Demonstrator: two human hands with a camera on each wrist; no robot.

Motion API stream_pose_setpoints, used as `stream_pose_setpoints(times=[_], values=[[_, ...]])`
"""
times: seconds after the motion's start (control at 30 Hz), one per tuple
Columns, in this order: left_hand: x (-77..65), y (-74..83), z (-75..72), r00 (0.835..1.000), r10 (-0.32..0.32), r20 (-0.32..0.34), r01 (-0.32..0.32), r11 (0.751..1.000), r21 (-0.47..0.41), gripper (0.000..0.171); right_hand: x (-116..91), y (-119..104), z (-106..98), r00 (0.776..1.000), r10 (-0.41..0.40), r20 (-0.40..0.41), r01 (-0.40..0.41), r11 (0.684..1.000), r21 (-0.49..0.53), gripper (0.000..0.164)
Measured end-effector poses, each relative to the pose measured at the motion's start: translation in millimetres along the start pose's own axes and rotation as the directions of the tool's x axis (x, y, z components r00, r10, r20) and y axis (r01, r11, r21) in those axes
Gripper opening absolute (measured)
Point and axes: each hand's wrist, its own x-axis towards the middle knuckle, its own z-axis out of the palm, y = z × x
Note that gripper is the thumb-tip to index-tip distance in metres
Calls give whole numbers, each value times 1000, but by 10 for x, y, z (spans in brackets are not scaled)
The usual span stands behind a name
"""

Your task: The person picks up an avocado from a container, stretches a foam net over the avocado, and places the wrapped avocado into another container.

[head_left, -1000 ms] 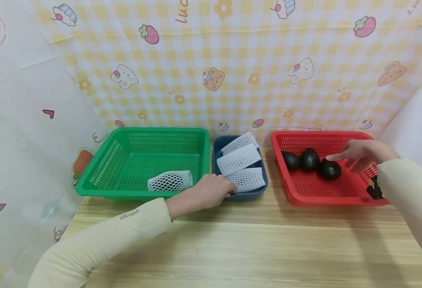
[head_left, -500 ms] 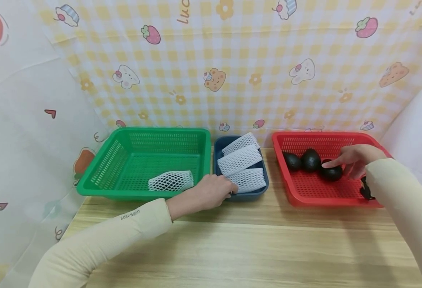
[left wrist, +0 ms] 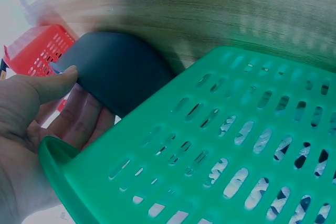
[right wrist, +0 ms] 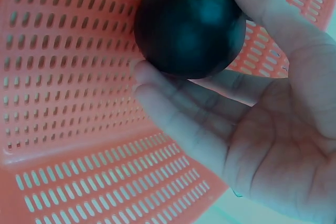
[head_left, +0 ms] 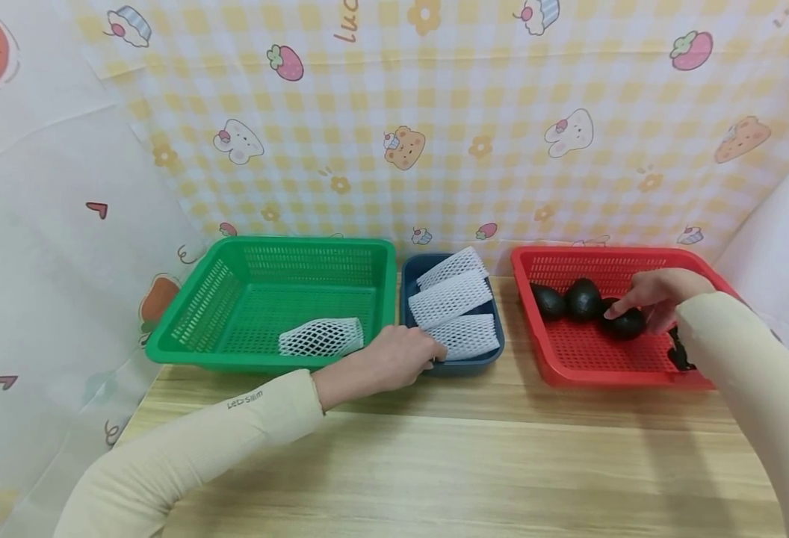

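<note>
Right wrist view: dark avocado (right wrist: 189, 27) lies between thumb (right wrist: 257, 3) and fingers (right wrist: 181, 119).

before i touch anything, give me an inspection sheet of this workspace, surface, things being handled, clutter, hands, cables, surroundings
Surface: wood-grain table, shadowed in places
Job's things: red basket with three dark fruits; blue tray with three white net sleeves; green basket with one netted piece, dark through its mesh
Clutter: dark object beside the right sleeve, unclear what
Left hand: holds the blue tray's near rim
Right hand: holds the rightmost fruit between thumb and fingers
Cables: nothing seen
Surroundings: yellow-checked cloth behind, white cloth at both sides
</note>
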Motion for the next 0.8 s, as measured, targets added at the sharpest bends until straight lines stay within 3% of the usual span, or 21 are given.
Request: stream_pose_setpoints(times=[0.17,0.37,0.63,0.8], values=[[-3,0,0,1000,-2,1,2,1000,-1,18,-6,17,-38,1000,-11,19,12,999,-32,76],[-7,3,0,1000,-5,1,5,1000,-5,19,-23,70,-131,999,-39,37,42,996,-76,73],[-16,4,4,1000,-6,-3,6,1000,-4,20,-97,97,-190,993,-109,48,112,991,-71,80],[-26,6,12,1000,-1,-18,1,1000,-4,19,-138,95,-186,984,-175,21,176,983,-51,75]])
